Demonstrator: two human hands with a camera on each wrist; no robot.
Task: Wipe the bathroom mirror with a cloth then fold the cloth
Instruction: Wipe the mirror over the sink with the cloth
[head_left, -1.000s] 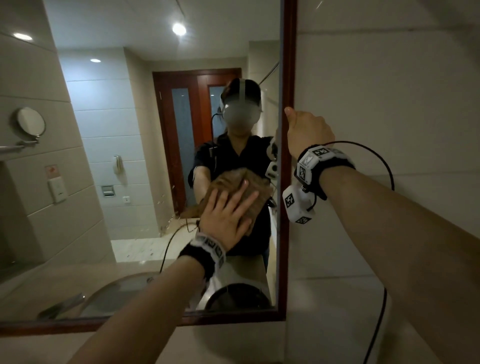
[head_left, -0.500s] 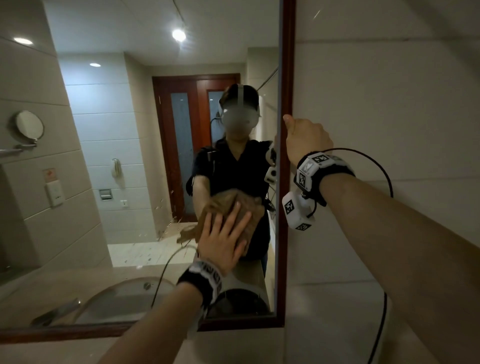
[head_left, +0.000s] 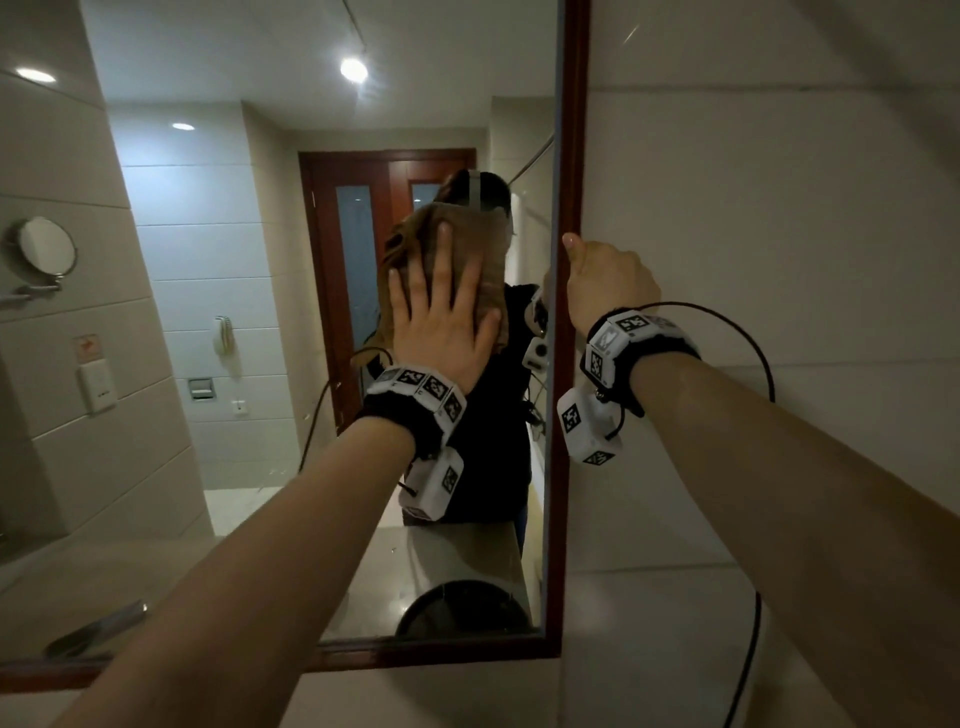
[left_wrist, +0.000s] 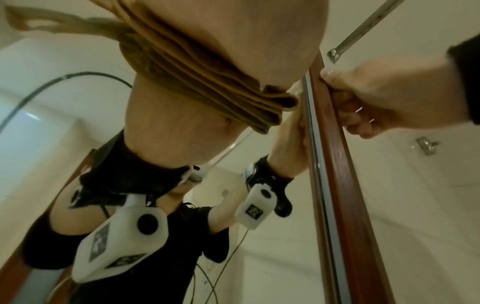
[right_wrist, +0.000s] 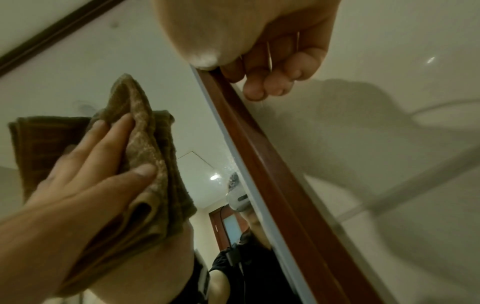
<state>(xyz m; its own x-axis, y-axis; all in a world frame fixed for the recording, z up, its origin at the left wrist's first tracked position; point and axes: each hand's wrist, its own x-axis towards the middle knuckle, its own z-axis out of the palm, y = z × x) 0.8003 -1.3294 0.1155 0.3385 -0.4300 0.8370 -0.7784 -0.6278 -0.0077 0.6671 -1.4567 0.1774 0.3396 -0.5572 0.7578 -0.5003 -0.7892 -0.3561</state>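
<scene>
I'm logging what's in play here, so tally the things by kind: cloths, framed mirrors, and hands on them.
Cloths: 1, the brown cloth.
Framed mirrors: 1, the wall mirror.
Hands: 2, left hand pressing the cloth, right hand gripping the frame.
Total: 4.

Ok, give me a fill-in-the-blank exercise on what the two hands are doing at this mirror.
1. The left hand presses a ____ cloth flat against the mirror.
2. The right hand grips the mirror's ____ wooden frame.
3. The fingers on the cloth are ____, not curled.
4. The cloth is bunched in ____ layers.

Missing words: brown; right-hand; straight; several
</scene>
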